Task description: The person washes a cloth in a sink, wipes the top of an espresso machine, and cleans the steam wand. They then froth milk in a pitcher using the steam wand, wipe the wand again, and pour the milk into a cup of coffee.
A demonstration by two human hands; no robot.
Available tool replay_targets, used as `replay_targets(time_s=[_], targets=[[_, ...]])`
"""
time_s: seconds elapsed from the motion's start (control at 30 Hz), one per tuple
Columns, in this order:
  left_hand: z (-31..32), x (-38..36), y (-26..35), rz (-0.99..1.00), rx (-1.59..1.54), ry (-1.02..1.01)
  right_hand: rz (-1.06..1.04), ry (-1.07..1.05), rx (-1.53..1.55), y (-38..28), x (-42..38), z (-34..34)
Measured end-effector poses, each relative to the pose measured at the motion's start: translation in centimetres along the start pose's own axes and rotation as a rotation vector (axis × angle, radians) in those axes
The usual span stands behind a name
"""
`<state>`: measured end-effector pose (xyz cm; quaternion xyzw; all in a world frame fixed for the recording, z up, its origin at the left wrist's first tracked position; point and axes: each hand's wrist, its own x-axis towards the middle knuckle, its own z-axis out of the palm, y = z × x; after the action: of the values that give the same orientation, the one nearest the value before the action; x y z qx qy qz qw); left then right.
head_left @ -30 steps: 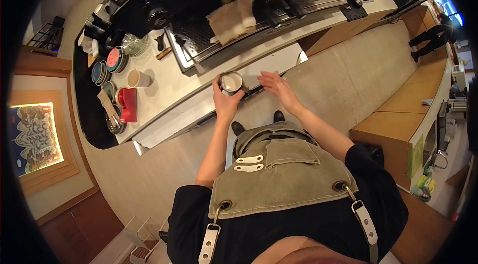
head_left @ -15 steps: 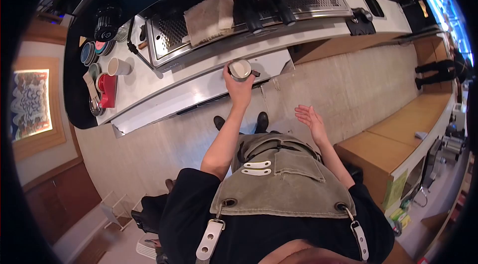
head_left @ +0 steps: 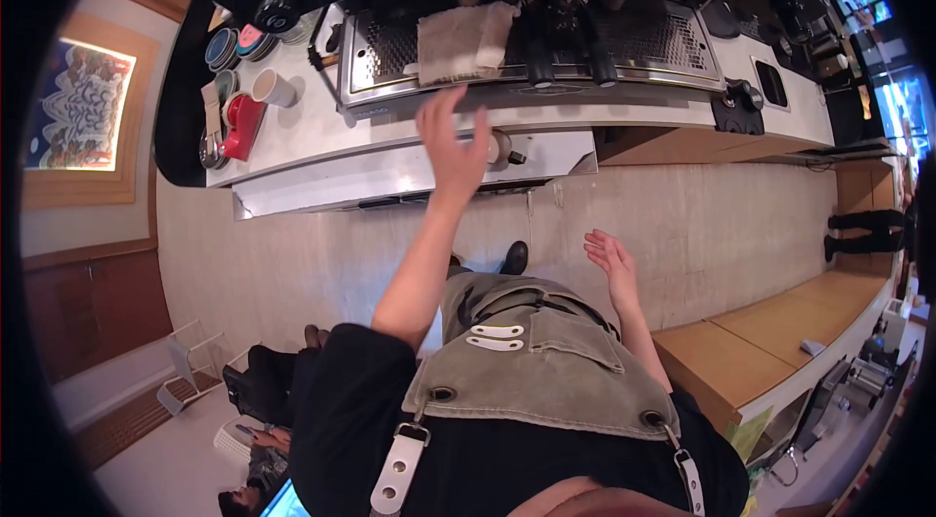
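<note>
My left hand (head_left: 454, 145) is raised over the counter's front edge, its fingers apart and holding nothing. Its fingertips point at the cloth (head_left: 466, 41) on the espresso machine's drip tray (head_left: 382, 47). Just right of that hand, partly hidden behind it, a metal pitcher (head_left: 500, 148) stands on the metal ledge (head_left: 327, 176) below the counter. My right hand (head_left: 612, 259) hangs over the floor near the apron, fingers stretched out and empty. Two portafilters (head_left: 538, 54) with dark handles are in the machine.
A white cup (head_left: 274, 88), a red object (head_left: 242, 127) and stacked saucers (head_left: 222, 48) are at the counter's left end. A tamper (head_left: 744, 96) lies to the right. A wooden cabinet (head_left: 751, 346) stands behind on the right. One person stands far right; another sits lower left.
My left hand has let go of the pitcher and moved up toward the cloth, fingers open. The view has shifted, with the counter now further right and higher. My right hand is much the same.
</note>
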<state>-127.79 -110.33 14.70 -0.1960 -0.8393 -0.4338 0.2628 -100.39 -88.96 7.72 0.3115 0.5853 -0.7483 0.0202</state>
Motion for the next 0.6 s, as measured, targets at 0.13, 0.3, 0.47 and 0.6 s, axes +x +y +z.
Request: replay_targets(time_s=[0.13, 0.3, 0.47, 0.6], targets=[[3.9, 8.1, 1.0, 0.037, 0.346, -0.087, -0.168, -0.138, -0.131, -2.6, 1.1, 2.7], [3.0, 9.3, 0.1, -0.103, 0.156, -0.118, -0.368, -0.265, -0.096, -9.0, 3.6, 8.3], [-5.7, 4.4, 6.9, -0.051, -0.149, -0.274, -0.239, -0.354, 0.541, -11.7, 7.5, 17.1], [-9.0, -1.6, 8.1, -0.011, -0.109, -0.426, 0.107, -0.353, 0.754, -7.3, 7.4, 19.9]])
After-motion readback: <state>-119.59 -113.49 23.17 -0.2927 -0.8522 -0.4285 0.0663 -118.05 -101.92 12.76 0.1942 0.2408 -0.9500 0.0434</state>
